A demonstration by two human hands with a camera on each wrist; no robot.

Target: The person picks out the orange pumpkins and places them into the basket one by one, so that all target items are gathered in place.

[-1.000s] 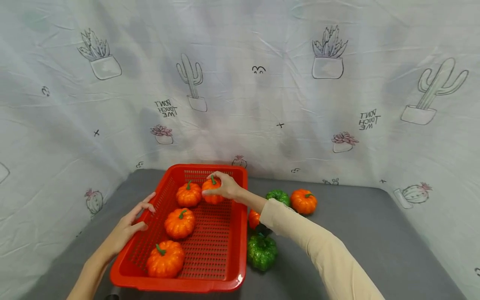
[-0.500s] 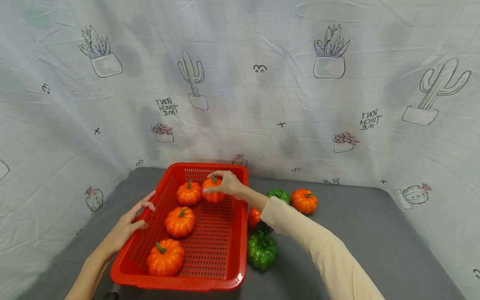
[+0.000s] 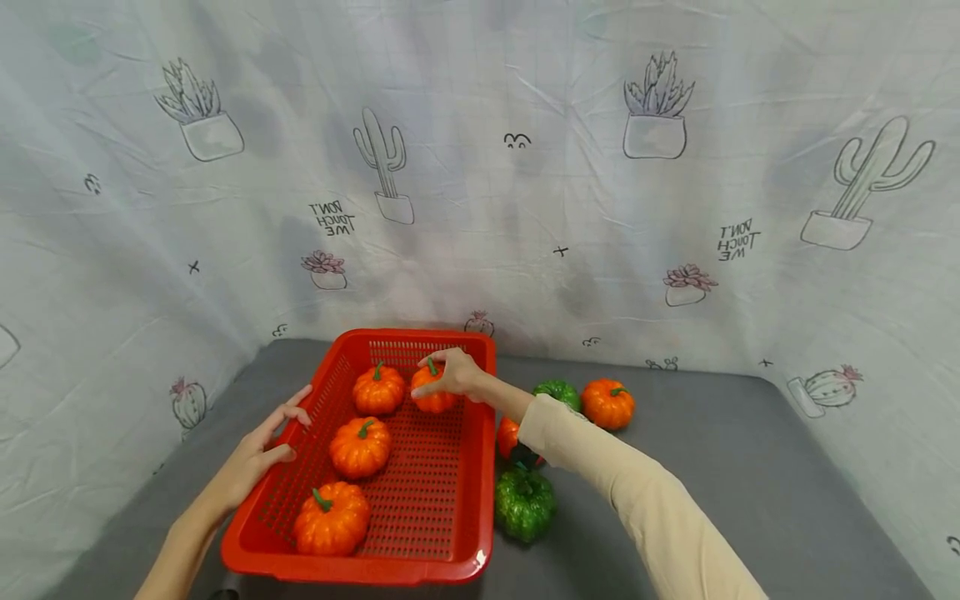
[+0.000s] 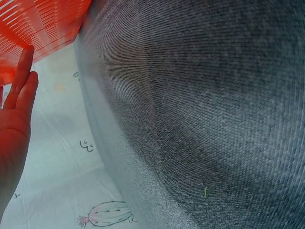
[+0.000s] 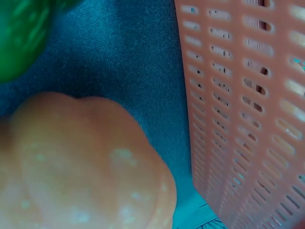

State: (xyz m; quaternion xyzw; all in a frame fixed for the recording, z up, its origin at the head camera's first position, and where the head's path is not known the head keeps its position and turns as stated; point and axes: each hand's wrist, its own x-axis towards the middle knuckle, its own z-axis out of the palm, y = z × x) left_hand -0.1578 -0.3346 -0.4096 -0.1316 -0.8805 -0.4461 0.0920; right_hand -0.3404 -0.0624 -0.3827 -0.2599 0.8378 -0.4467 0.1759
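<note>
Just below the centre of the head view, your right hand (image 3: 455,375) pinches an orange pumpkin (image 3: 433,403) between thumb and fingers, inside the upper right of the red basket (image 3: 483,483). The pumpkin has just shifted slightly right (only a little), leaving a narrow gap from the neighbouring pumpkin (image 3: 378,391); its position seems under adjustment. Your left hand (image 3: 258,454), lower left, rests fingers spread against the basket's rim.

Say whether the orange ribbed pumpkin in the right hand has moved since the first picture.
Yes: the held pumpkin has shifted slightly right and down in the picture, judged against the red slotted plastic basket.
</note>
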